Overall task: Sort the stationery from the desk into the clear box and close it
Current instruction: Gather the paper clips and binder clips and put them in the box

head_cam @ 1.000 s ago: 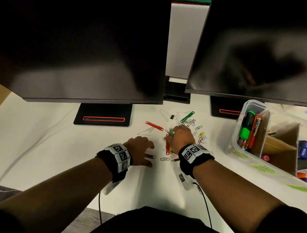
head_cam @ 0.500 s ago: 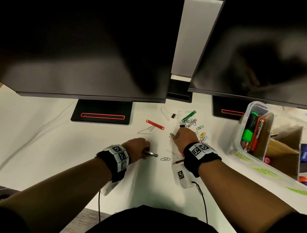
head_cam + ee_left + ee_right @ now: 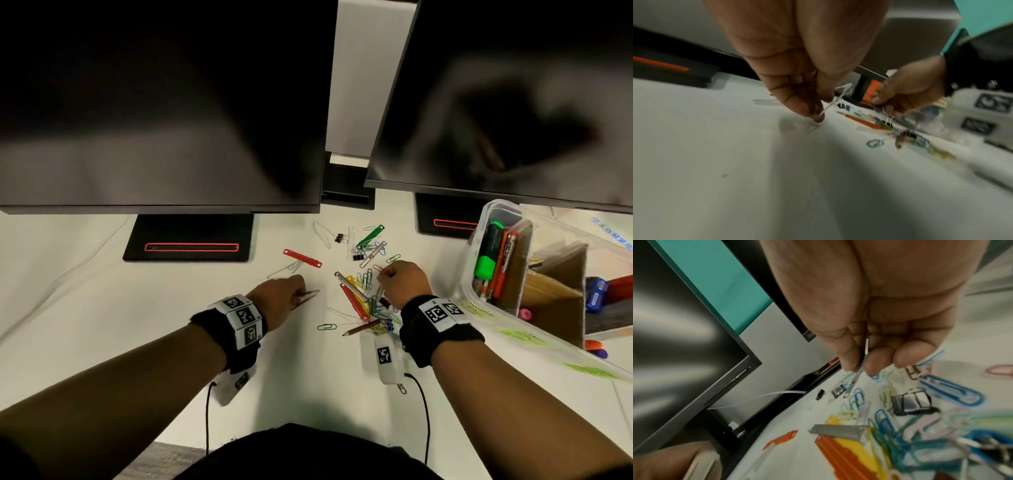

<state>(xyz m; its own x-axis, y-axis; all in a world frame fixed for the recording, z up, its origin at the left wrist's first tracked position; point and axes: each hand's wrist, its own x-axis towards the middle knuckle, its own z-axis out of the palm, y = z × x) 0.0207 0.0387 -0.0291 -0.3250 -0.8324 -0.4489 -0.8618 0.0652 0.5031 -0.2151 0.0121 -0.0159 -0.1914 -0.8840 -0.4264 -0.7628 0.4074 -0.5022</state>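
Left grip: left hand (image 3: pixel 281 294) low over the worktop (image 3: pixel 102 301), fingers (image 3: pixel 797 104) pinched on a thin white strip (image 3: pixel 310 295); one end of the strip sticks out toward the pile.
Right grip: right hand (image 3: pixel 404 284) curled above the pile, thumb and fingertips (image 3: pixel 849 363) pinching a thin grey metal strip (image 3: pixel 854 381) and maybe a blue wire clip; the small things in the pinch too blurred to sort out.
Pile: paper clips (image 3: pixel 368 279) in blue, green, yellow and pink, heaped just under and left of the right hand, with a red strip (image 3: pixel 354 301) and a yellow strip lying among them.
Black clips: small binder clips (image 3: pixel 358 256) at the far side of the pile, near a green strip (image 3: pixel 370 236).
Alone: another red strip (image 3: pixel 302 258) lying apart, between the two hands and a bit farther back; a green paper clip (image 3: pixel 326 327) and a short pencil (image 3: pixel 361 329) on the near side.
Box: clear box (image 3: pixel 479 260) open at the right, well apart from the pile, with a green marker (image 3: pixel 486 255) and orange pens (image 3: pixel 505 263) standing in one part and brown card walls between parts.
Behind: two dark screens (image 3: pixel 164 102) on black stands (image 3: pixel 188 238) with red lines.
Wrists: black bands with white square-patterned tags (image 3: pixel 245 320) on both.
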